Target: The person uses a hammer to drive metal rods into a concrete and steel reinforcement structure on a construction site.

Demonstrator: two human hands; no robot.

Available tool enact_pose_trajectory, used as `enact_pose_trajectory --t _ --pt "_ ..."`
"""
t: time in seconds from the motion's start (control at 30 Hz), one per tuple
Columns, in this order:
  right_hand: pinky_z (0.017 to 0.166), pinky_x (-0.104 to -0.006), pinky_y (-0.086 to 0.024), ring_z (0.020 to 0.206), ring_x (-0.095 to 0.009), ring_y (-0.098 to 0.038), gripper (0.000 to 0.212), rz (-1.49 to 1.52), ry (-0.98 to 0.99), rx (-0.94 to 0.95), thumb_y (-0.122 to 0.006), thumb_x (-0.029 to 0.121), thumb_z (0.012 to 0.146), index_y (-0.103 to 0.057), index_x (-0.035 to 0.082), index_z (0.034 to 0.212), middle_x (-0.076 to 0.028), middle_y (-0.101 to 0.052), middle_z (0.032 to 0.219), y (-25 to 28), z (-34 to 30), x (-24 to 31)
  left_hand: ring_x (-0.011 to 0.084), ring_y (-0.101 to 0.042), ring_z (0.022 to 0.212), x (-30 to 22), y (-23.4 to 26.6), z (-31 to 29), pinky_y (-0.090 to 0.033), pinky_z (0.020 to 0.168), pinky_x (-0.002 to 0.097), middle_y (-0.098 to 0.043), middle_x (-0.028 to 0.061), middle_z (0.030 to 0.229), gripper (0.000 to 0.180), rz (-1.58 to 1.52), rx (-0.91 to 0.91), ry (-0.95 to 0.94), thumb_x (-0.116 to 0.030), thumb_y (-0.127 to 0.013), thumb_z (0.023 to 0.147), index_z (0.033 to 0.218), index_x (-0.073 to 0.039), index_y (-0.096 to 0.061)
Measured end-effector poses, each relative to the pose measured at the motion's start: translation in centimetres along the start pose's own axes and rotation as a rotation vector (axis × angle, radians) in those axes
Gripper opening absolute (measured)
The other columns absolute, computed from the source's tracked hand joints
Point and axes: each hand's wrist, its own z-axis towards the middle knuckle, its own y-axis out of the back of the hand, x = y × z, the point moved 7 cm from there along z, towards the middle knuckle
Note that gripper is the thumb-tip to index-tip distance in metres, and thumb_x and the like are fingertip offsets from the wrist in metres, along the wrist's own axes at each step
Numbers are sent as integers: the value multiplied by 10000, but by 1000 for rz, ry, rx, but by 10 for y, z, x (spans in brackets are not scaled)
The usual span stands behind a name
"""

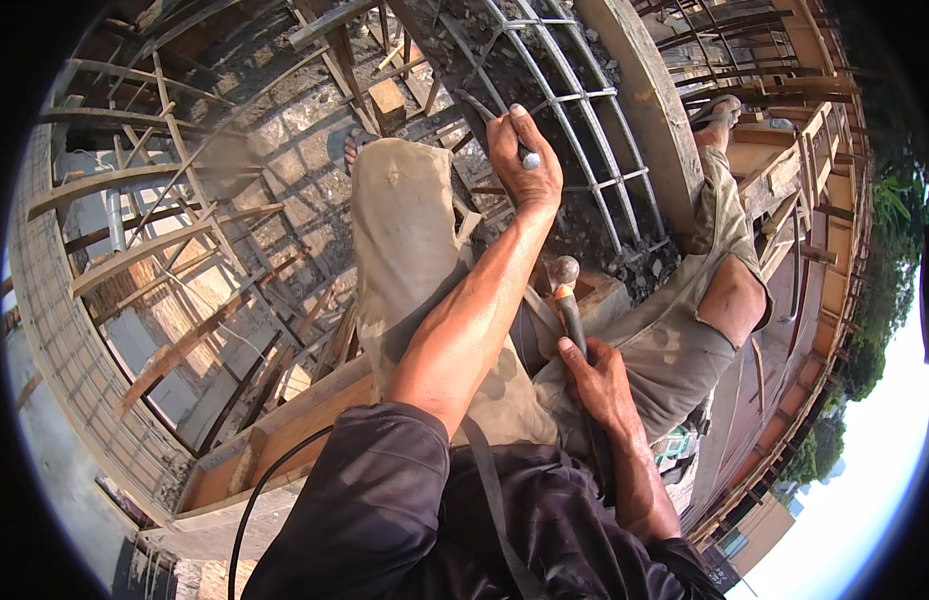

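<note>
The left hand (525, 168) is gripping a chisel-like metal bar (531, 160), the fingers curling around it while its rounded end is showing beside the thumb and its thin end is pointing away from the person, toward the side of a steel mesh (585, 97). The right hand (600, 390) is grasping a hammer (573, 320) by its dark handle, near the person's lap, with the rounded head facing away from the body. As far as can be judged, the work is standing partway: both tools are being held ready, but the hammer head is staying apart from the bar, so no blow is landing. The mesh is lying bare beside a long wooden board (655, 110), and broken rubble (650, 265) is gathering near its closer end; whether that rubble is coming from this work, I cannot tell. No finished spot is showing under the bar, since the hand is hiding part of it, and how much is remaining is not clear. The person is sitting with the left trouser leg (405, 230) bending beside the left forearm, while wooden strips (175, 130) are crossing over the ground on the left.
</note>
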Motion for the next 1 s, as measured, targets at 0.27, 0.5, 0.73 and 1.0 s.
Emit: enact_pose_trajectory --t 0.27,0.5,0.73,1.0 --pt "550 -309 -376 606 -97 -450 545 67 -16 3 -648 483 940 -662 -61 962 -8 -515 654 -3 -1 -4 296 -458 1143 -1 1 -13 -450 937 438 -417 176 1259 405 258 113 -44 -389 -580 1007 920 2 -637" --pt "548 -316 -373 607 -100 -444 556 41 8 4 -639 496 941 -656 -59 931 -8 -507 646 -4 -2 2 344 -520 1142 -25 14 40 -450 960 503 -408 165 1243 554 405 379 208 -634 -542 939 1097 -123 -686" --pt "508 -289 -351 554 -81 -439 489 39 -1 25 -616 459 976 -627 -23 894 18 -502 630 -3 -2 5 311 -555 1087 5 42 112 -459 928 511 -522 166 1224 595 236 239 348 -602 -445 1004 993 -62 -693" --pt "520 -285 -356 565 -78 -444 478 81 -12 22 -617 451 979 -630 -18 889 19 -507 641 -4 -1 1 168 -581 578 -36 68 119 -488 545 365 -537 62 618 608 -195 -22 224 -612 -467 989 681 -89 -507"
